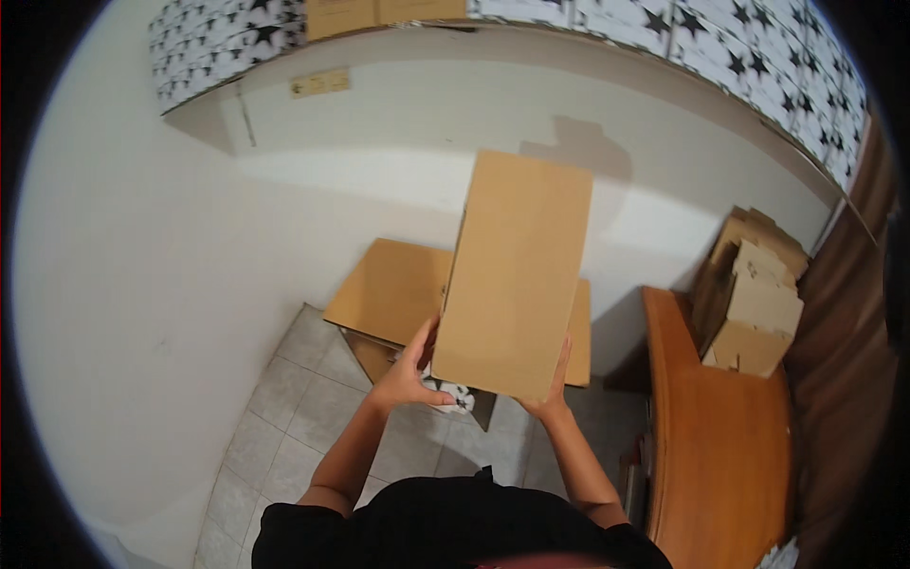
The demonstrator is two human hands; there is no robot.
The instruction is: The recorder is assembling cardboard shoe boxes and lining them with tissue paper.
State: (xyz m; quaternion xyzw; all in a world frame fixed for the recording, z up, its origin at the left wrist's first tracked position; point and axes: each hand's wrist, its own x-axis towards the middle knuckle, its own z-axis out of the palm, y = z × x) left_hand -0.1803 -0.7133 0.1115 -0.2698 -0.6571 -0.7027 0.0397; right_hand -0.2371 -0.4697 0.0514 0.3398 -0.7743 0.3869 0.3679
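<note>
A plain brown cardboard box (517, 275) is held up in front of me, its long side running away from my body and its far end leaning slightly right. My left hand (408, 379) grips its near left edge, fingers against the side and thumb apart below. At the near right corner, my right hand (552, 398) presses along the other side, with part of it hidden by the box. Just under the box's near left corner, a piece of white material with black stars (455, 396) shows in part.
Behind the box, a low wooden table (384, 284) stands against the wall. To the right, a wooden desk (720, 455) carries several folded cardboard boxes (758, 303) beside a brown curtain (848, 379). Overhead, a shelf holds star-patterned boxes (626, 24) and plain brown boxes (422, 9).
</note>
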